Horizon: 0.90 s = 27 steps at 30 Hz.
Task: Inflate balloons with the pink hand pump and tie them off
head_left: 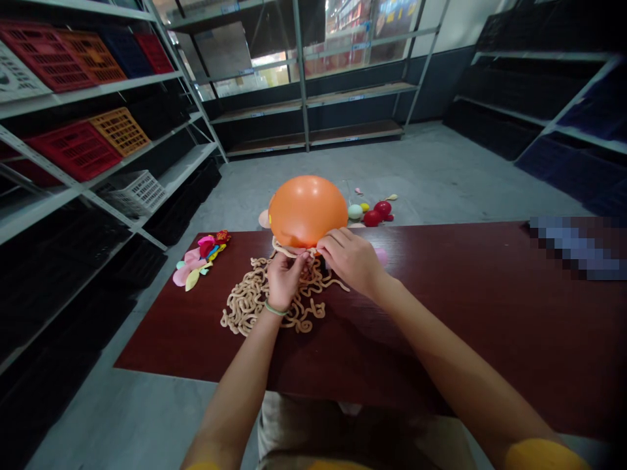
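Note:
A large inflated orange balloon [308,209] stands above the far edge of the table, its neck end toward me. A beige cord [284,249] runs across the neck end. My left hand [285,279] is closed just below the balloon, thumb and fingers pinching the cord. On the other side, my right hand [350,258] is also closed, its fingertips pinching the cord close to the neck. The neck itself is mostly hidden by my fingers. Under and left of my hands lies a tangled heap of beige cord [249,294].
Flat, coloured balloons [196,264] lie at the left of the dark red table [460,313]. Small inflated balloons [377,213] rest on the floor beyond it. Shelves with crates [73,147] stand at left, more racks [353,98] behind. A blurred patch [582,245] covers the table's right end.

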Each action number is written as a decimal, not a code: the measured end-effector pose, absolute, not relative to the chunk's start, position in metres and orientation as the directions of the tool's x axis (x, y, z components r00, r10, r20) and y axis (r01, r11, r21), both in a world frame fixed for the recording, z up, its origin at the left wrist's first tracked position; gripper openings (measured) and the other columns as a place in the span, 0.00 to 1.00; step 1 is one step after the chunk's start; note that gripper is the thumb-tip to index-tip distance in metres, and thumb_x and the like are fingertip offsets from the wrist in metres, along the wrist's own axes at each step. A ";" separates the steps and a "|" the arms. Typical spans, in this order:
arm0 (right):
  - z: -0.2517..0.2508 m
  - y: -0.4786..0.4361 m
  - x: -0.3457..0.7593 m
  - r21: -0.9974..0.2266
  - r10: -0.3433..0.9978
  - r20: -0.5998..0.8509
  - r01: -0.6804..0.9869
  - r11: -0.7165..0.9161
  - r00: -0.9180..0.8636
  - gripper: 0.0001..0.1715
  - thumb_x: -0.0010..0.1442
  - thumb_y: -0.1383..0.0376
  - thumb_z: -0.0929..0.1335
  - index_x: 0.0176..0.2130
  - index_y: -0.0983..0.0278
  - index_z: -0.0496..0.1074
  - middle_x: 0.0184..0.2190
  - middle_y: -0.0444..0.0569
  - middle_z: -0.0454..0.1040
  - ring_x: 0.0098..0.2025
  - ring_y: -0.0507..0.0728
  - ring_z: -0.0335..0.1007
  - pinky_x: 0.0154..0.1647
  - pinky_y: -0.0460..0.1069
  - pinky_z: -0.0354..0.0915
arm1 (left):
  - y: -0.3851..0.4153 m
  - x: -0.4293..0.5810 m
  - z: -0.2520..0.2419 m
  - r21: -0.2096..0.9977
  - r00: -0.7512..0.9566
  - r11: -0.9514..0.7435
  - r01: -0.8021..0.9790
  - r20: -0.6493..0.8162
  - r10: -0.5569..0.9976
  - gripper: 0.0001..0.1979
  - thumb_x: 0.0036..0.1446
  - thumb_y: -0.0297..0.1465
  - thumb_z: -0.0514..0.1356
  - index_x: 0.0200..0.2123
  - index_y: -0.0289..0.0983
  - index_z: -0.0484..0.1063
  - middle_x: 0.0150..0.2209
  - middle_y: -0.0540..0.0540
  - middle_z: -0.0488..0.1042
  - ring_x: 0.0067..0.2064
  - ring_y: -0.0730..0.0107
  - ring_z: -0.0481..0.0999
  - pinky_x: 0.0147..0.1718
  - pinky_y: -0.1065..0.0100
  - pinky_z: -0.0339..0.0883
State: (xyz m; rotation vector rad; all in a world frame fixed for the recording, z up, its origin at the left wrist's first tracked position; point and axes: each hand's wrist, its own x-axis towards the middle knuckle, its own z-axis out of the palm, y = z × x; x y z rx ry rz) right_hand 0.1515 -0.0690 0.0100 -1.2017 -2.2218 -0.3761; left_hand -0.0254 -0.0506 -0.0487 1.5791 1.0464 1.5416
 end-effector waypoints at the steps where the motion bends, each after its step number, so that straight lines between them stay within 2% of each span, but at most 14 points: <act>1: 0.010 -0.069 0.152 -0.010 0.669 0.608 0.838 0.545 -0.428 0.17 0.71 0.65 0.58 0.35 0.65 0.72 0.33 0.52 0.73 0.37 0.57 0.63 0.36 0.51 0.55 | -0.050 -0.025 -0.049 0.902 -0.029 -0.426 0.073 0.429 0.903 0.10 0.58 0.37 0.65 0.36 0.36 0.75 0.30 0.48 0.78 0.28 0.73 0.75 0.29 0.71 0.71; 11: -0.009 -0.061 0.153 0.114 0.670 0.604 0.879 0.463 -0.431 0.13 0.69 0.69 0.59 0.41 0.66 0.72 0.40 0.53 0.73 0.40 0.59 0.62 0.37 0.52 0.58 | -0.045 -0.029 -0.057 0.879 -0.121 -0.422 0.222 0.454 0.883 0.12 0.60 0.40 0.63 0.35 0.36 0.73 0.28 0.48 0.75 0.27 0.72 0.73 0.28 0.70 0.67; 18: -0.015 -0.057 0.157 0.118 0.677 0.592 0.878 0.464 -0.437 0.14 0.68 0.71 0.59 0.44 0.66 0.73 0.42 0.54 0.73 0.41 0.60 0.63 0.38 0.53 0.60 | -0.043 -0.032 -0.057 0.884 -0.110 -0.399 0.243 0.434 0.894 0.12 0.61 0.40 0.62 0.35 0.36 0.73 0.26 0.48 0.74 0.27 0.70 0.73 0.30 0.69 0.67; 24: -0.004 -0.058 0.156 0.042 0.685 0.566 0.846 0.531 -0.458 0.15 0.67 0.71 0.59 0.41 0.67 0.74 0.39 0.56 0.73 0.41 0.61 0.65 0.43 0.55 0.64 | -0.045 -0.027 -0.054 0.899 -0.093 -0.398 0.185 0.419 0.903 0.11 0.61 0.39 0.61 0.34 0.36 0.72 0.30 0.47 0.74 0.31 0.70 0.74 0.34 0.68 0.67; 27: 0.003 -0.060 0.160 -0.100 0.642 0.588 0.743 0.661 -0.492 0.14 0.68 0.70 0.59 0.44 0.65 0.73 0.42 0.55 0.73 0.46 0.61 0.66 0.51 0.57 0.66 | -0.044 -0.027 -0.050 0.902 -0.110 -0.420 0.102 0.430 0.896 0.12 0.61 0.40 0.61 0.34 0.36 0.70 0.29 0.49 0.73 0.31 0.71 0.72 0.34 0.69 0.66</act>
